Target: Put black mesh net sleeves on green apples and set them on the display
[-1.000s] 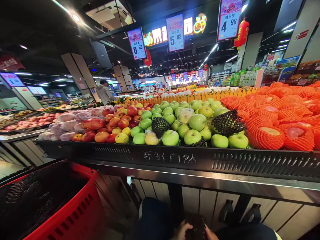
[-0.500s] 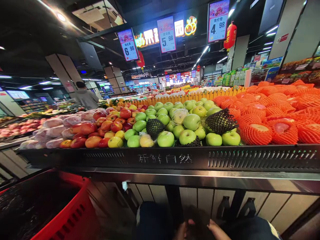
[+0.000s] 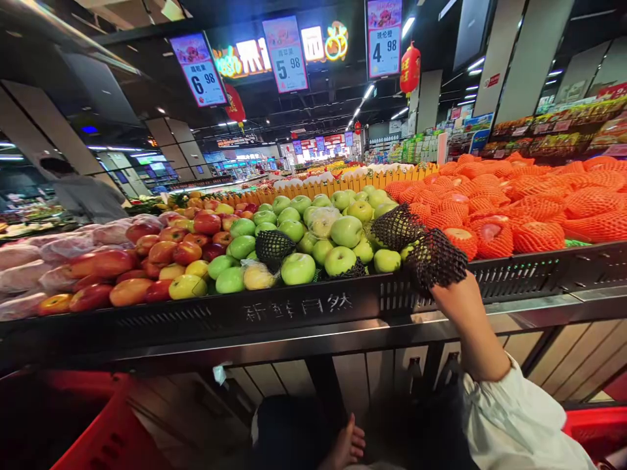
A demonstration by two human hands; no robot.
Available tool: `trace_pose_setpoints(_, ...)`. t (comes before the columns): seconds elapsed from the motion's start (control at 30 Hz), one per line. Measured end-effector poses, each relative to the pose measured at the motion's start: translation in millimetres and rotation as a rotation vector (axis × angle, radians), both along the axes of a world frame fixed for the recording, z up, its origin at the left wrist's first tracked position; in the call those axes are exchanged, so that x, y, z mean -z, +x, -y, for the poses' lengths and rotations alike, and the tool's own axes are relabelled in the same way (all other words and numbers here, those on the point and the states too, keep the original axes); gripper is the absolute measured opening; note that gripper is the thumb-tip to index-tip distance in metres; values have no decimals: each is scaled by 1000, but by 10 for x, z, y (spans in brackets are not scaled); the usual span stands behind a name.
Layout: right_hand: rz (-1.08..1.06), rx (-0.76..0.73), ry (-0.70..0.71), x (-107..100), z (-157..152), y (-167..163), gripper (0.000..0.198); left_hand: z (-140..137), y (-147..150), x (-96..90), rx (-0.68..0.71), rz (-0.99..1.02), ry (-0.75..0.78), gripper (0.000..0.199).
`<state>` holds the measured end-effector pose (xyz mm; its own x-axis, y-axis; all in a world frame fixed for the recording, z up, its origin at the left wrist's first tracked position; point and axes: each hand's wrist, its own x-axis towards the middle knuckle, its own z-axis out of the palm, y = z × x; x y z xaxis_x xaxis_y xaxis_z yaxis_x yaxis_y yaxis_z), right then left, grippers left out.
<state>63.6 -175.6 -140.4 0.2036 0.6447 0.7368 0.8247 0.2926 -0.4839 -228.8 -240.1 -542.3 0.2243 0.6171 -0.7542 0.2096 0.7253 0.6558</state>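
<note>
Right hand [image 3: 453, 297] raised to front rim of fruit display shelf [image 3: 294, 310], fingers closed around black foam net [image 3: 435, 260], beside green apples [image 3: 318, 251]. Left hand [image 3: 347, 447] low at frame bottom, fingers loosely open, holding nothing.

The black foam net [image 3: 435, 260] is a stretchy mesh sleeve with diamond-shaped holes, bulged and rounded. It is pulled over the right hand [image 3: 448, 287], covering the fingers so that only the wrist shows below it. It sits at the front rim of the fruit counter [image 3: 294, 307], just right of the nearest green apple [image 3: 386, 260] and touching the rim.
</note>
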Motion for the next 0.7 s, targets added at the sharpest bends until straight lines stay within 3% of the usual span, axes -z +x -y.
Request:
trace_pose_setpoints(0.1,145,195,-146,-222,-158,-20,40,-24,-9,4,18,1,-4,85)
trace_pose_setpoints(0.2,280,144,-359,-280,-308,37,38,-48,3,19,42,-2,-9,85)
trace_pose_setpoints(0.3,294,125,-425,-276,-437,114,37,-60,11,38,65,0,-13,83)
trace_pose_setpoints(0.5,169,218,-307,-208,-471,117,44,-48,3,53,82,14,-2,81)
trace_pose_setpoints(0.7,-21,330,-137,32,-397,-11,43,-48,27,70,68,6,-10,89)
